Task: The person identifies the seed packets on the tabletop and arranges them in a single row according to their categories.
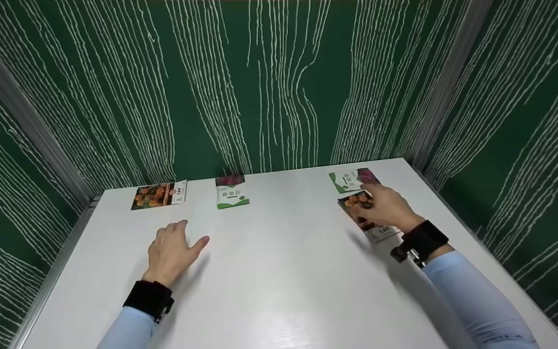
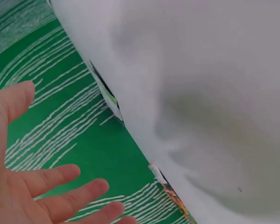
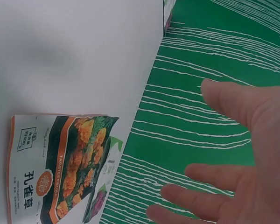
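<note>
My right hand (image 1: 389,207) hovers over an orange-flower seed packet (image 1: 381,233) on the right of the white table. In the right wrist view the thumb and fingers are spread apart with nothing between them, and that packet (image 3: 42,163) lies beside a green-and-white packet (image 3: 111,161). The latter, a seed packet with a magenta flower (image 1: 346,181), lies just behind. On the left, my left hand (image 1: 170,252) is held over the table, fingers extended and holding nothing. Beyond it lie another orange-flower packet (image 1: 155,196) and another green-and-white packet (image 1: 232,195).
The white table (image 1: 269,271) meets a green wall (image 1: 201,155) with white streaks at its back edge. Grey metal posts (image 1: 434,106) stand at the corners. Black straps with cameras (image 1: 424,240) sit on both wrists.
</note>
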`<action>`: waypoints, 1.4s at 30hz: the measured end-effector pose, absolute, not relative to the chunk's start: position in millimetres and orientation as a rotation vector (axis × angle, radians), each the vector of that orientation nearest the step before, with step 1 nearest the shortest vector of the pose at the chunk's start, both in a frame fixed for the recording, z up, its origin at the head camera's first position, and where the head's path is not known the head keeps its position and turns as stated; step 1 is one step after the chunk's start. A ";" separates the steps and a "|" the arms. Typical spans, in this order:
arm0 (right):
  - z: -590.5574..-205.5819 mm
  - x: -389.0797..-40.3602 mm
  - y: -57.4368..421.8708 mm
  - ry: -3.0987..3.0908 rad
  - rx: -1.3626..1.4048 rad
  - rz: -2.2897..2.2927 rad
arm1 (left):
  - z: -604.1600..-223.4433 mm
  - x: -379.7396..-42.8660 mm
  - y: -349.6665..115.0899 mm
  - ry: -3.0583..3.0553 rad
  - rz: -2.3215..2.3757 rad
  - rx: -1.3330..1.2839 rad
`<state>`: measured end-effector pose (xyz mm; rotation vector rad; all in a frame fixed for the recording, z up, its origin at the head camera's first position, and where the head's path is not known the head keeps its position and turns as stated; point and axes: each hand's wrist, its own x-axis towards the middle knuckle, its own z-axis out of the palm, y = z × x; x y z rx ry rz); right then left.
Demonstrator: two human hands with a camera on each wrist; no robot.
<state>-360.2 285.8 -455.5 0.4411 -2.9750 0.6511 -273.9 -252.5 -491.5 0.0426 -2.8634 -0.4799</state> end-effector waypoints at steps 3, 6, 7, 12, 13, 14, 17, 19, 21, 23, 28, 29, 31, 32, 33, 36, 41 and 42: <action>-457.8 -360.9 288.2 -2.968 0.437 0.674 | -492.5 -273.1 -251.9 -2.836 -0.486 0.031; -460.9 -361.4 290.8 -2.968 0.438 0.683 | -494.1 -272.3 -251.4 -2.808 -0.486 0.018; -462.1 -361.5 291.6 -2.969 0.437 0.688 | -494.8 -272.3 -251.4 -2.802 -0.483 0.016; -469.1 -363.5 295.4 -2.989 0.417 0.701 | -497.6 -272.4 -251.0 -2.806 -0.489 0.018; -470.5 -364.6 296.4 -2.993 0.415 0.703 | -498.1 -272.6 -250.8 -2.809 -0.492 0.020; -472.0 -365.7 297.5 -3.000 0.408 0.702 | -498.6 -272.6 -250.6 -2.811 -0.498 0.021; -475.4 -368.2 300.4 -3.021 0.380 0.697 | -500.2 -272.4 -250.0 -2.819 -0.514 0.023; -477.3 -369.4 301.9 -3.039 0.347 0.690 | -501.4 -272.0 -249.6 -2.822 -0.517 0.016; -478.8 -370.1 303.1 -3.062 0.304 0.680 | -502.3 -271.5 -249.3 -2.827 -0.514 0.011; -480.6 -371.5 304.9 -3.087 0.248 0.675 | -503.2 -271.1 -249.0 -2.831 -0.508 0.008; -485.4 -374.5 309.3 -3.144 0.144 0.667 | -505.4 -270.8 -247.7 -2.847 -0.502 0.004; -486.2 -374.9 309.9 -3.153 0.131 0.663 | -506.3 -271.0 -247.6 -2.851 -0.503 0.004; -488.7 -376.2 311.1 -3.171 0.113 0.644 | -507.4 -271.1 -247.2 -2.856 -0.503 0.003; -490.0 -377.1 311.8 -3.181 0.103 0.630 | -508.3 -271.4 -247.2 -2.859 -0.501 0.006; -491.7 -378.2 312.2 -3.189 0.092 0.616 | -508.9 -271.7 -247.0 -2.864 -0.500 0.007; -498.0 -381.9 313.3 -3.208 0.059 0.577 | -510.1 -272.3 -246.0 -2.880 -0.493 0.008; -504.7 -386.2 313.4 -3.214 0.027 0.525 | -511.4 -273.1 -242.8 -2.899 -0.493 0.009; -505.0 -386.7 312.8 -3.218 0.023 0.519 | -511.4 -273.3 -242.2 -2.902 -0.495 0.011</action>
